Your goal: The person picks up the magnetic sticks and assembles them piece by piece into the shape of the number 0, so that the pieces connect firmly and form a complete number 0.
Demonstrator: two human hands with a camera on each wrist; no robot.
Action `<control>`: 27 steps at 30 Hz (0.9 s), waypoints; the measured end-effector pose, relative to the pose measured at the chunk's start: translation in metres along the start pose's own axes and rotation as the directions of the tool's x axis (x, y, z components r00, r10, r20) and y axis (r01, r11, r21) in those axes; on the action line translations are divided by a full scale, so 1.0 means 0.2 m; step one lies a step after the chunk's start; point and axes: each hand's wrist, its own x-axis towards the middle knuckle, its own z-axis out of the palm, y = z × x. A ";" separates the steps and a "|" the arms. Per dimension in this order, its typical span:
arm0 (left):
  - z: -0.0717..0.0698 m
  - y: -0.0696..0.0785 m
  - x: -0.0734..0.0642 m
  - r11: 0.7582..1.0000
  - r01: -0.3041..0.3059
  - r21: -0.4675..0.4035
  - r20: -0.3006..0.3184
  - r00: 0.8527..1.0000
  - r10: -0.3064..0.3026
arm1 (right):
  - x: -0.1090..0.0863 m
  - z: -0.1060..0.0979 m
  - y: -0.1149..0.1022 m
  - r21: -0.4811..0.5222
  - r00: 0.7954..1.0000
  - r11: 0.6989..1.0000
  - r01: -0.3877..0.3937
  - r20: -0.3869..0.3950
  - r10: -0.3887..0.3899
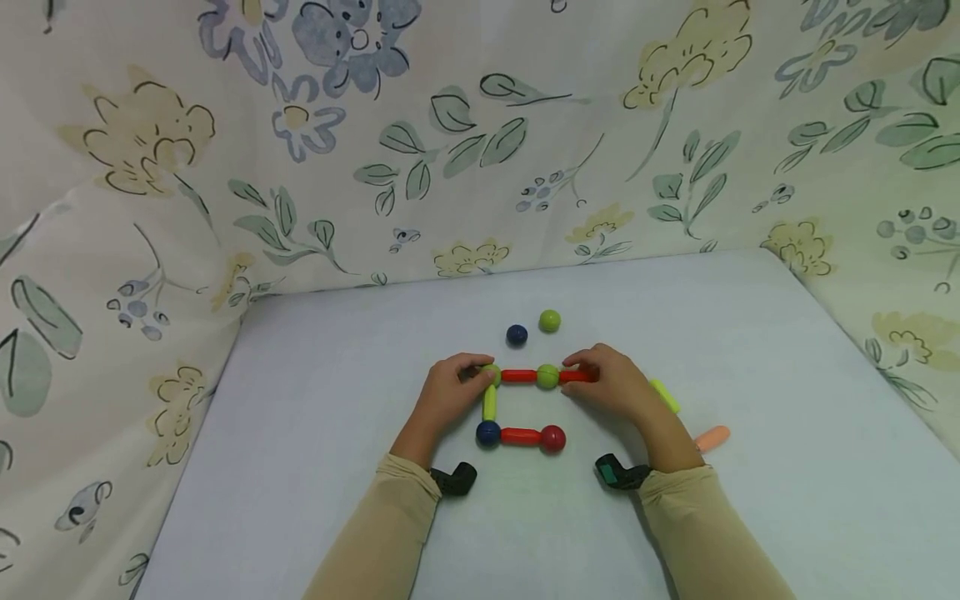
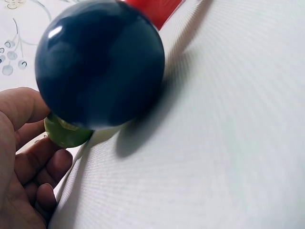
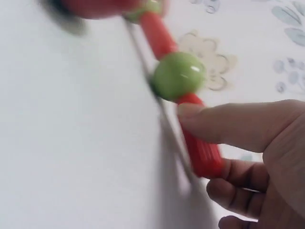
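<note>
hands [image 1: 447, 392] [image 1: 617, 385] pinching one green ball [image 1: 492, 374], one red rod [image 3: 202, 153] — of three each

On my head feed I log a white tabletop [image 1: 322, 500], faintly bluish toward the left. Behind its far edge and along both sides I see a pale cloth [image 1: 570, 150], printed with yellow and blue flowers, grey-green leaves and small berry sprigs. My left wrist feed shows fine ribbing on the tabletop. Light reads soft; shadows blur at their edges.
</note>
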 end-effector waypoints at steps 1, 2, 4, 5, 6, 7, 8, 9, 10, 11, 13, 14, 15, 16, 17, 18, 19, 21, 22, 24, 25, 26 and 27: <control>0.00 0.00 0.00 1.000 0.002 -0.001 0.001 1.000 -0.002 | -0.01 -0.03 0.01 0.003 1.000 1.000 -0.018 0.001 0.018; 0.00 0.00 0.00 1.000 0.005 -0.005 0.003 1.000 -0.005 | -0.02 -0.06 0.02 0.007 0.999 0.999 -0.034 -0.001 0.034; 0.00 0.00 0.00 1.000 -0.001 -0.006 0.007 1.000 0.001 | -0.04 -0.13 0.06 0.005 0.997 0.997 -0.071 -0.008 0.071; 0.00 0.00 0.00 1.000 -0.007 -0.005 0.009 1.000 0.007 | -0.06 -0.17 0.09 0.004 0.996 0.996 -0.084 -0.009 0.084; 0.00 0.00 0.00 1.000 -0.015 -0.004 0.010 1.000 0.015 | -0.07 -0.20 0.12 0.005 0.995 0.995 -0.098 -0.009 0.098; 0.00 0.00 0.00 1.000 -0.020 -0.003 0.010 1.000 0.020 | -0.09 -0.24 0.14 0.003 0.994 0.994 -0.114 -0.002 0.114; 0.00 0.00 0.00 1.000 -0.028 -0.002 0.010 1.000 0.028 | -0.11 -0.27 0.17 -0.003 0.992 0.992 -0.128 0.006 0.128; 0.00 0.01 0.00 0.999 -0.033 0.001 0.010 0.999 0.033 | -0.12 -0.30 0.20 -0.011 0.990 0.990 -0.143 0.018 0.143; -0.01 0.01 0.01 0.999 -0.037 0.004 0.009 0.999 0.037 | -0.14 -0.33 0.22 -0.016 0.987 0.987 -0.157 0.032 0.158; -0.01 0.01 0.00 0.999 -0.040 0.005 0.008 0.999 0.040 | -0.16 -0.35 0.24 -0.020 0.984 0.986 -0.168 0.048 0.169; -0.01 0.01 0.00 0.999 -0.039 0.006 0.005 0.999 0.039 | -0.18 -0.37 0.28 -0.023 0.978 0.982 -0.189 0.085 0.190; -0.01 0.01 0.00 0.999 -0.038 0.007 0.003 0.999 0.038 | -0.19 -0.38 0.29 -0.021 0.976 0.981 -0.194 0.102 0.195; -0.01 0.01 0.00 0.999 -0.036 0.008 0.001 0.999 0.036 | -0.19 -0.39 0.30 -0.015 0.973 0.980 -0.199 0.118 0.200; -0.01 0.01 0.00 0.999 -0.033 0.006 0.000 0.999 0.033 | -0.19 -0.39 0.30 -0.003 0.970 0.979 -0.205 0.129 0.204; -0.01 0.02 0.00 1.000 -0.029 0.005 -0.002 1.000 0.029 | -0.19 -0.39 0.30 0.010 0.970 0.979 -0.203 0.140 0.200; -0.01 0.02 -0.01 1.000 -0.025 0.004 -0.002 1.000 0.025 | -0.19 -0.38 0.29 0.020 0.969 0.979 -0.204 0.147 0.199; -0.01 0.02 -0.01 1.000 -0.021 0.003 -0.002 1.000 0.021 | -0.18 -0.37 0.28 0.027 0.968 0.979 -0.203 0.156 0.197; -0.01 0.02 -0.01 1.000 -0.015 0.004 -0.003 1.000 0.015 | -0.16 -0.35 0.26 0.043 0.965 0.979 -0.201 0.179 0.190; -0.01 0.02 -0.01 1.000 -0.013 0.002 -0.003 1.000 0.013 | -0.15 -0.33 0.25 0.049 0.963 0.978 -0.202 0.194 0.189; -0.01 0.01 -0.01 1.000 -0.014 0.003 -0.004 1.000 0.014 | -0.13 -0.30 0.21 0.051 0.955 0.979 -0.199 0.234 0.182; -0.01 0.01 -0.01 1.000 -0.017 0.004 -0.005 1.000 0.017 | -0.12 -0.28 0.19 0.053 0.951 0.980 -0.194 0.257 0.174; -0.01 0.01 -0.01 1.000 -0.018 0.004 -0.007 1.000 0.019 | -0.11 -0.26 0.16 0.055 0.946 0.980 -0.190 0.277 0.167; -0.01 0.01 -0.01 1.000 -0.020 0.005 -0.011 1.000 0.020 | -0.11 -0.24 0.14 0.053 0.941 0.981 -0.186 0.297 0.162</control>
